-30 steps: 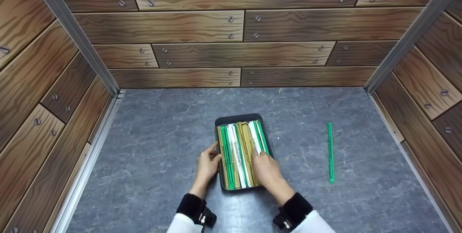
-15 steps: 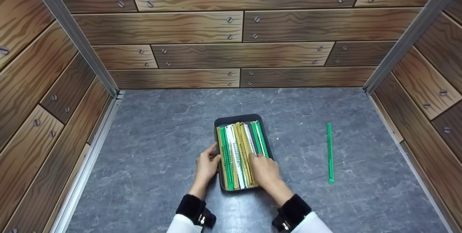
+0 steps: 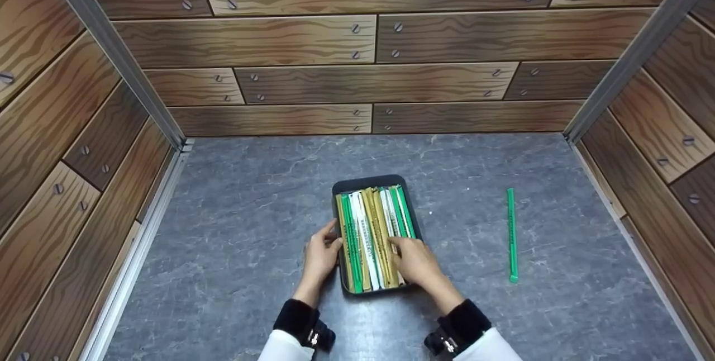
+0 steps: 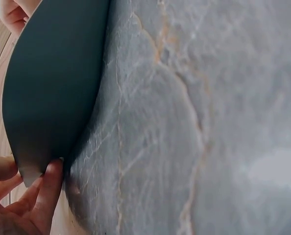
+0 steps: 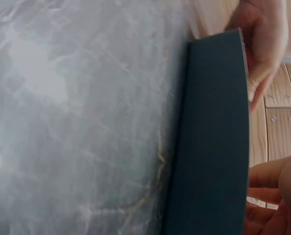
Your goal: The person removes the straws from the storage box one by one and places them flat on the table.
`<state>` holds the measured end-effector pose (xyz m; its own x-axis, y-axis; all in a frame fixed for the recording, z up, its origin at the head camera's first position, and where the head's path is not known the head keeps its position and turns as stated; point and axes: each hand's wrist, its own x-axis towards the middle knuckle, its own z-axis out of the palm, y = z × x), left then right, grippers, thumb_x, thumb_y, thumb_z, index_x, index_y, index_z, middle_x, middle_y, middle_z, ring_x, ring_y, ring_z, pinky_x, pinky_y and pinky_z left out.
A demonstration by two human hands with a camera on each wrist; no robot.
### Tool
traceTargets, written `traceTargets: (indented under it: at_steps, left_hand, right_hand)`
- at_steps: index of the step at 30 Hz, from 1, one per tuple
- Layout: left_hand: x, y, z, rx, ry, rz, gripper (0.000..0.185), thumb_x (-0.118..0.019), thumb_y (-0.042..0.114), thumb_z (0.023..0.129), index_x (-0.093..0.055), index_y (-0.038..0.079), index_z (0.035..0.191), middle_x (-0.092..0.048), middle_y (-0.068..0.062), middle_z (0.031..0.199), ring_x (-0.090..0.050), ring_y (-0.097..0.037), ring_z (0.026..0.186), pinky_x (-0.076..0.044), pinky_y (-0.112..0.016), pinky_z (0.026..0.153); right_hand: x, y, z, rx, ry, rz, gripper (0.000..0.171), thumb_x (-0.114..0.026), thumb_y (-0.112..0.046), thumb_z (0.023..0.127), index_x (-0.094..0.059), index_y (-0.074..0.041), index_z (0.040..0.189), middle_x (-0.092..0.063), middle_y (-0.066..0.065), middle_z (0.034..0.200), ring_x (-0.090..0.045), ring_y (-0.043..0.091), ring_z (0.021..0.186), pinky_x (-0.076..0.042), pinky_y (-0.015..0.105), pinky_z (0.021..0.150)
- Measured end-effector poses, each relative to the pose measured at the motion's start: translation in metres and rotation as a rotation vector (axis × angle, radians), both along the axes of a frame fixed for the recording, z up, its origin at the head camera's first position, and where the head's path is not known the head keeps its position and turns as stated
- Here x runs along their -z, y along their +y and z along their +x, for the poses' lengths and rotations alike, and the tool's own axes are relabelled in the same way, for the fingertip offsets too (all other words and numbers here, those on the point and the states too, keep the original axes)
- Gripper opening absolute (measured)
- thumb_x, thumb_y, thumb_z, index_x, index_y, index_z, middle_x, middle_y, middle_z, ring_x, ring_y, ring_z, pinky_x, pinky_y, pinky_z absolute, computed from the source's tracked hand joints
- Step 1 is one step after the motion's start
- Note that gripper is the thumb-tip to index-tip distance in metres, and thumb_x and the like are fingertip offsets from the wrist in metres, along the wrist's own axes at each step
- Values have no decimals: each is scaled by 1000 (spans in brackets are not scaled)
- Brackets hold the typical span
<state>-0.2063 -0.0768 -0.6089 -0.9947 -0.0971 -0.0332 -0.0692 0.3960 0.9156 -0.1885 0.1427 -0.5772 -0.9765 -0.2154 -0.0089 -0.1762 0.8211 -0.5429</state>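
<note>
Tray (image 3: 373, 182), dark w/ rounded corners, sits near the middle of the grey stone-look tabletop (image 3: 234, 227), a bit toward the near edge. It's packed w/ long paper-sleeved sticks (image 3: 373, 238) lying lengthwise, near edge to far edge: green, white and tan sleeves side by side, filling the tray wall to wall.

Left hand (image 3: 320, 257) rests against the tray's left wall, fingers fairly straight, thumb up at the rim; it steadies rather than grips, nothing enclosed. Left wrist view shows the tray's dark outer wall (image 4: 52, 83) w/ fingertips (image 4: 47, 188) touching its lower corner. Right hand (image 3: 416, 263) lies over the tray's near right corner, fingers curled down onto the sleeves on the right side; whether it pinches 1 of them can't be told from the head view. Right wrist view shows only the tray's outer wall (image 5: 209, 147) and fingers (image 5: 273, 181) past its rim, contents hidden.

Print runs along the white and green sleeves but is too small to read.

1 separate green sleeve (image 3: 511, 235) lies alone on the tabletop toward the right edge, well apart from tray and hands, roughly parallel to the ones in the tray. Wood-plank-printed walls (image 3: 357, 42) enclose the tabletop on 3 sides.
</note>
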Motion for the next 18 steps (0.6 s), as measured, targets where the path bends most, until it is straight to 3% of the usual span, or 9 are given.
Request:
traceTargets:
  at_steps: [6,14,18]
  left_hand:
    - [3,0,0,1,27,1,48,-65,-1,91,-55,2,138,-67,-19,104,-67,-32,98,-55,-42,84]
    - [4,0,-1,1,56,-7,47,-66,-1,90,-57,1,136,-67,-17,97,-68,-31,93,-56,-41,81]
    - [4,0,-2,-2,55,1,47,-66,-1,90,-57,1,136,-67,-17,98,-67,-31,94,-56,-40,81]
  right_hand:
    - [-8,11,-3,70,-34,-149,44,-66,2,84,-64,-4,128,-62,-2,74,-52,13,55,-44,31,48]
    - [-16,41,-4,171,89,-320,47,-73,3,83,-62,-2,129,-65,2,79,-58,14,63,-51,31,57]
    - [-10,70,-2,244,97,-325,45,-72,3,84,-63,1,127,-68,10,84,-62,18,65,-53,33,57]
